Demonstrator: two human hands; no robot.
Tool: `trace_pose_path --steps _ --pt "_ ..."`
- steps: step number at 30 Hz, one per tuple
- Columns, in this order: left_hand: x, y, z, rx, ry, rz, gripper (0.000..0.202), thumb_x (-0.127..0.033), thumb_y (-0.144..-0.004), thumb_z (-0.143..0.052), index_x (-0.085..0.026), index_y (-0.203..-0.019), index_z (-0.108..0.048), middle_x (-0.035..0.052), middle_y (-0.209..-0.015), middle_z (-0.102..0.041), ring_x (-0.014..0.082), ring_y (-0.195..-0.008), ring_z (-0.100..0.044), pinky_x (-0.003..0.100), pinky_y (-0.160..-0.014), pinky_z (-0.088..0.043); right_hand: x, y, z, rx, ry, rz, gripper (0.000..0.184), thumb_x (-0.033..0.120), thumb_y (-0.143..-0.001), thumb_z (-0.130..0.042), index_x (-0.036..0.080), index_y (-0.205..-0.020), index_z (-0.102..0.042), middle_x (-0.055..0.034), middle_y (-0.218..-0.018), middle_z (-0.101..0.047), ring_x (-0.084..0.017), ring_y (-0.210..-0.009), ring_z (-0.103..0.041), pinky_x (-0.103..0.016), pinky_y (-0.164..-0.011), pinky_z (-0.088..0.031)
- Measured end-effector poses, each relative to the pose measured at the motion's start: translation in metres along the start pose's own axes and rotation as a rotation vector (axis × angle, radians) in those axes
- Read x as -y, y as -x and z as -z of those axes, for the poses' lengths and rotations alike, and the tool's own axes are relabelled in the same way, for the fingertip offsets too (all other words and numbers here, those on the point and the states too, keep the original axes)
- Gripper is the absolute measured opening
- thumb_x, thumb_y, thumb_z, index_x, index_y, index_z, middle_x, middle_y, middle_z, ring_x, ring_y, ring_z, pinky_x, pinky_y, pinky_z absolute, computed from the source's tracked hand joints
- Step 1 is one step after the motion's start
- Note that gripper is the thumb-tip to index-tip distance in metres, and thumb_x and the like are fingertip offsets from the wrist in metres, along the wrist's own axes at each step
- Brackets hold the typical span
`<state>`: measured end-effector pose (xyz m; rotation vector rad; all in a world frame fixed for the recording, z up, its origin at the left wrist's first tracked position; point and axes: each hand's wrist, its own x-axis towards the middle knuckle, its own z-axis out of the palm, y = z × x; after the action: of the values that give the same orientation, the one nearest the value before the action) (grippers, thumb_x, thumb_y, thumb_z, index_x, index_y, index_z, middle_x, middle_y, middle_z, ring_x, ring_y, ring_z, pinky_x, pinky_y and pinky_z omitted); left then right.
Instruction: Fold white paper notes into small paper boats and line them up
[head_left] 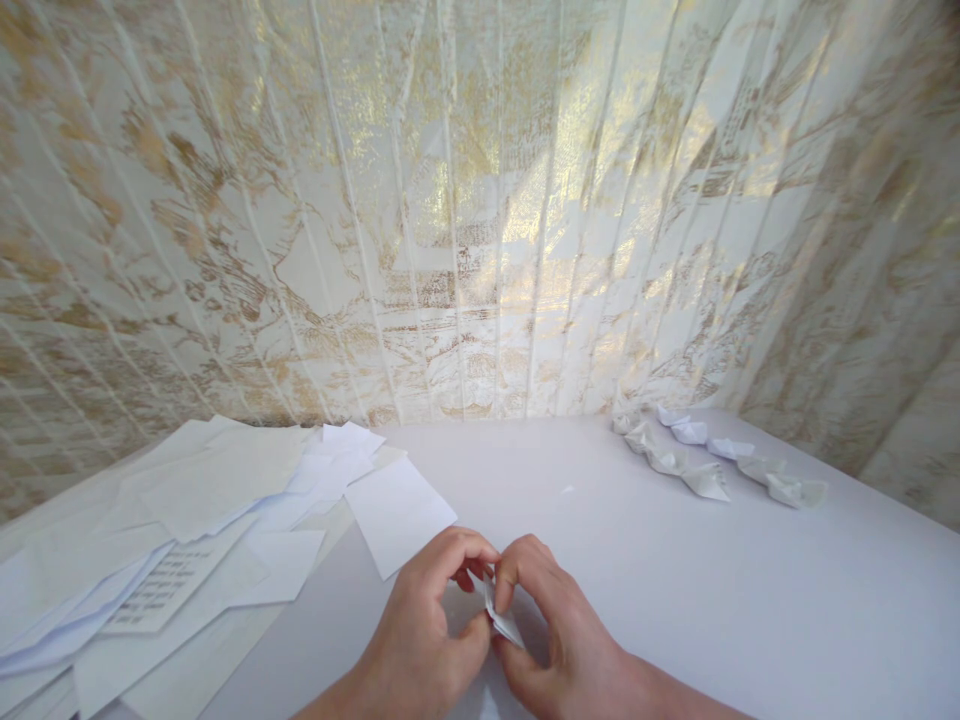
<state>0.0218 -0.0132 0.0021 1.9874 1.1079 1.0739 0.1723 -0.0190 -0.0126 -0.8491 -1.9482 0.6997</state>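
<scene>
Presently: both hands pinching one small folded paper piece (501, 618) at 6 o'clock on the white table (675, 580).

Left hand (424, 630) and right hand (559, 630) meet, fingers curled closed on the piece between thumbs and forefingers. Loose sheets (187, 540) lie at 9 o'clock; finished folded paper shapes (705, 460) sit in a row at 2 o'clock.

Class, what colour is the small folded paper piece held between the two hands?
White. The folded paper piece shows best in the head view.
</scene>
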Motion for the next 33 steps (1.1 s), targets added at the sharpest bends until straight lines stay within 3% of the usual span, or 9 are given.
trace_pose_path --steps 5,12,20,28,33 --pt "-0.001 0.000 0.001 0.006 -0.051 -0.024 0.038 -0.001 -0.053 -0.041 -0.018 -0.084 -0.054 0.0015 -0.083 -0.058 0.0158 -0.073 -0.051 0.027 -0.067 -0.043 0.001 -0.001 0.003 0.035 -0.023 -0.023 0.036 -0.005 -0.051 -0.048 0.022 -0.073 -0.038 -0.0017 -0.084 -0.051 -0.020 -0.083 -0.049 -0.033 -0.076 -0.037" --pt "0.002 0.000 0.001 0.026 -0.133 0.106 0.035 -0.004 -0.056 -0.044 -0.018 -0.086 -0.054 0.0004 -0.078 -0.058 0.0158 -0.069 -0.051 0.027 -0.064 -0.041 -0.002 0.000 0.005 0.033 0.053 -0.047 0.029 -0.001 -0.057 -0.051 0.021 -0.071 -0.039 -0.0011 -0.078 -0.050 -0.019 -0.077 -0.048 -0.031 -0.070 -0.038" --pt "0.001 -0.001 0.003 0.102 -0.166 0.137 0.021 -0.007 -0.059 -0.046 -0.018 -0.066 -0.062 -0.0002 -0.069 -0.058 0.0137 -0.061 -0.052 0.023 -0.057 -0.039 -0.005 0.000 0.007 0.041 0.160 0.009 0.029 -0.001 -0.057 -0.049 0.021 -0.073 -0.039 -0.0004 -0.076 -0.049 -0.018 -0.075 -0.047 -0.032 -0.070 -0.037" --pt "0.010 -0.003 0.002 0.161 -0.126 0.315 0.027 -0.009 -0.059 -0.045 -0.015 -0.074 -0.068 -0.0020 -0.058 -0.055 0.0128 -0.054 -0.049 0.021 -0.050 -0.036 -0.007 -0.001 0.011 0.095 0.208 0.081 0.032 -0.002 -0.055 -0.047 0.021 -0.077 -0.041 0.0006 -0.076 -0.048 -0.017 -0.075 -0.046 -0.032 -0.071 -0.036" --pt "0.010 -0.003 0.004 0.187 -0.172 0.318 0.028 -0.010 -0.063 -0.044 -0.014 -0.079 -0.067 -0.0013 -0.059 -0.057 0.0138 -0.055 -0.051 0.022 -0.051 -0.037 -0.006 -0.003 0.014 0.142 0.225 0.120 0.033 -0.001 -0.056 -0.047 0.021 -0.080 -0.042 0.0008 -0.076 -0.049 -0.017 -0.075 -0.047 -0.033 -0.072 -0.035"
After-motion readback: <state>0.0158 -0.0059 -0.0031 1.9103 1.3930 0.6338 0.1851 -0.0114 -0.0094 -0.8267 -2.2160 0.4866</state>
